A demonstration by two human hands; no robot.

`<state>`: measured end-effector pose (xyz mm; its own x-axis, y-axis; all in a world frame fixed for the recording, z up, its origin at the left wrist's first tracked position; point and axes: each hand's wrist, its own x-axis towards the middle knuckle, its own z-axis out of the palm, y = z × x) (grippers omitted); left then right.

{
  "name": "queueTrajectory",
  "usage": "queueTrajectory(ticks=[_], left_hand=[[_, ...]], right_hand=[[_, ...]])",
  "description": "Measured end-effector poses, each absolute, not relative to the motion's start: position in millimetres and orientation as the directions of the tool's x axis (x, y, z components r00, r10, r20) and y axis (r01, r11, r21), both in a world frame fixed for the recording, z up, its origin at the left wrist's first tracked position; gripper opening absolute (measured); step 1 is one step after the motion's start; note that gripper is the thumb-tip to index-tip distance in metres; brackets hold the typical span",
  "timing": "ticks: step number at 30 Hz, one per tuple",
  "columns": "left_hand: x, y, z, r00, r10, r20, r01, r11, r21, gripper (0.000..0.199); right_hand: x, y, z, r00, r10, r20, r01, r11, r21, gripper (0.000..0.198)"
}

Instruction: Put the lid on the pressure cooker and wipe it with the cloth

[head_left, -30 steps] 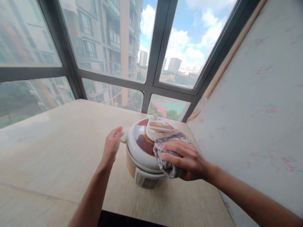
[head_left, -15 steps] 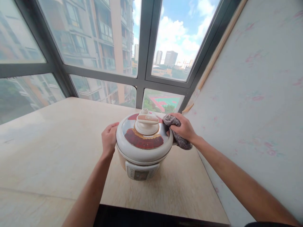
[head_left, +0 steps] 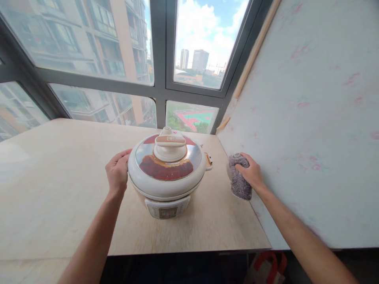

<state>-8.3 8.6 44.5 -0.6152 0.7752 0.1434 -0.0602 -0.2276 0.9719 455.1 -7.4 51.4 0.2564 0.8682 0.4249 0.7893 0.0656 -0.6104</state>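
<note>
A white electric pressure cooker (head_left: 167, 189) stands upright on the pale sill, its lid closed, with a shiny, red-patterned top and a beige lid handle (head_left: 170, 142). My left hand (head_left: 117, 170) grips the cooker's left side, where the side handle is hidden under curled fingers. Off to the right of the cooker, my right hand (head_left: 250, 171) is closed on a grey fluffy cloth (head_left: 240, 181), which hangs down below the fingers. The cooker's right side handle (head_left: 209, 161) shows uncovered, apart from the cloth.
Grey-framed windows (head_left: 161, 90) rise behind the sill (head_left: 74, 189). A flowered wall (head_left: 310, 130) borders it on the right, with a wooden trim strip (head_left: 257, 47) along the window. Below the front edge lies a bag with red handles (head_left: 271, 268).
My right hand has moved away from the cooker's right side with the cloth, towards the wall. My left hand stays at the left side. The view has shifted to the right.
</note>
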Motion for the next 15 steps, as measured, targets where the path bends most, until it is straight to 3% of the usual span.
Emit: queueTrajectory(ticks=[3,7,9,11,15], left_hand=[[-4.8,8.4,45.9,-0.652,0.745,0.143,-0.077,-0.252,0.965,0.034],[4.2,8.0,51.2,-0.698,0.704,0.133,-0.106,-0.285,0.953,0.031],[7.6,8.2,53.7,-0.723,0.679,0.127,-0.111,-0.296,0.949,0.029],[9.4,9.2,55.2,-0.744,0.658,0.117,-0.122,-0.307,0.944,0.029],[10.3,11.6,55.5,-0.749,0.653,0.112,-0.148,-0.33,0.932,0.029]], right_hand=[[477.1,-33.5,33.8,0.207,0.931,0.301,0.908,-0.069,-0.413,0.054],[467.4,-68.1,1.5,0.275,0.96,-0.049,0.961,-0.274,0.029,0.045],[453.4,-79.7,-16.4,0.305,0.95,-0.062,0.95,-0.299,0.09,0.047],[443.2,-85.7,-30.1,0.271,0.963,0.018,0.953,-0.27,0.139,0.052],[444.4,-85.9,-35.0,0.241,0.97,0.028,0.963,-0.242,0.121,0.055]])
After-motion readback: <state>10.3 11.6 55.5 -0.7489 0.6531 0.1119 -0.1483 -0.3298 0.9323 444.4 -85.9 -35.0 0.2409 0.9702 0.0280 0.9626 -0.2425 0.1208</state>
